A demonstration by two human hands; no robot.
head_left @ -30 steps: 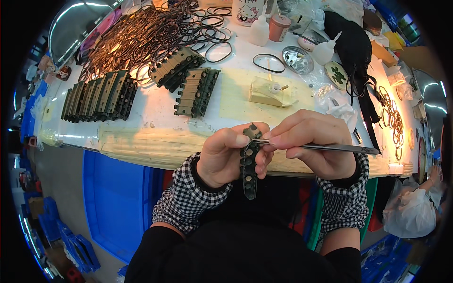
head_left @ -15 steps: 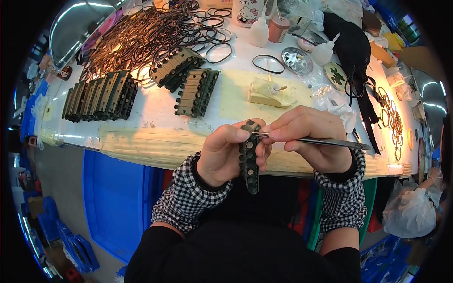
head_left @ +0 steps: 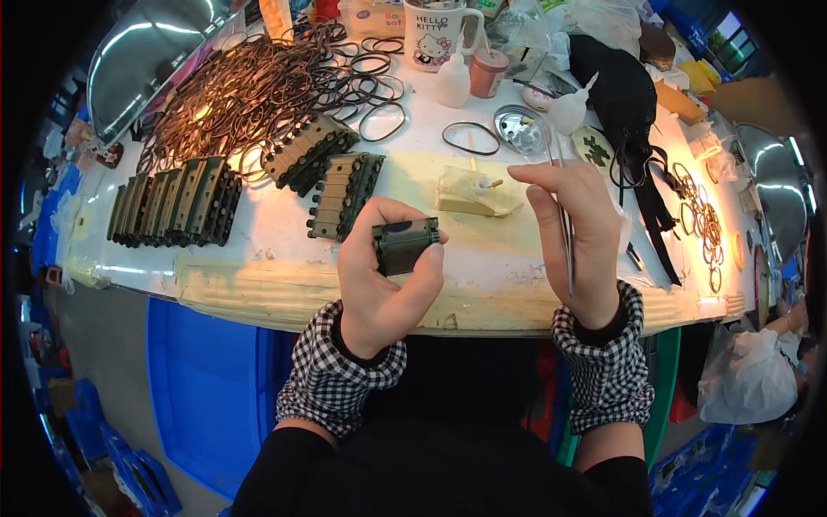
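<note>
My left hand is wrapped round a dark green toy tank hull part, its flat side turned up between thumb and fingers. My right hand is raised to the right of it, with steel tweezers lying along the palm. The forefinger points left, off the tweezers, and the tips face away from me beside a round metal dish. Left of that, a small block wrapped in yellow tape sits on the table. Similar green parts stand beyond my left hand.
A row of green parts stands at the left below a heap of dark rubber bands. A mug, a white squeeze bottle and a black bag line the back. A blue bin is below the table edge.
My right hand and the tweezers have moved away from the green part, and the tweezers have swung upright. My left hand has turned the part from upright to lying flat.
</note>
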